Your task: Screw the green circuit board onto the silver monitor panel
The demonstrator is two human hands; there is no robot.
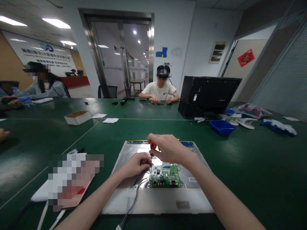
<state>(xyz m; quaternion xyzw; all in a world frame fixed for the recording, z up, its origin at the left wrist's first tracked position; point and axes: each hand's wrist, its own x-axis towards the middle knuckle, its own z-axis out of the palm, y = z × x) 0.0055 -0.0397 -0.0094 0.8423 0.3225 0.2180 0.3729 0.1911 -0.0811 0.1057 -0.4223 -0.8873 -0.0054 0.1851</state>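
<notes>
My right hand (169,147) is closed around the red and black handle of a screwdriver (153,147). The screwdriver stands nearly upright, its tip at the upper left corner of a green circuit board (169,174). Beside that tip, the fingers of my left hand (137,163) are pinched together; whatever they hold is too small or hidden to make out. Under the board lies a flat silvery display panel (165,202) with a blue circuit strip (187,143) along its far edge. A grey cable (136,196) runs from the board's left side over the panel's near edge.
Left of the panel lies a blurred-out pinkish, phone-like thing (79,188) with white cables. Farther off are a small open box (78,117), a blue tray (222,126), a black monitor (209,95) and gloves (279,126). Other people sit across the table and at left.
</notes>
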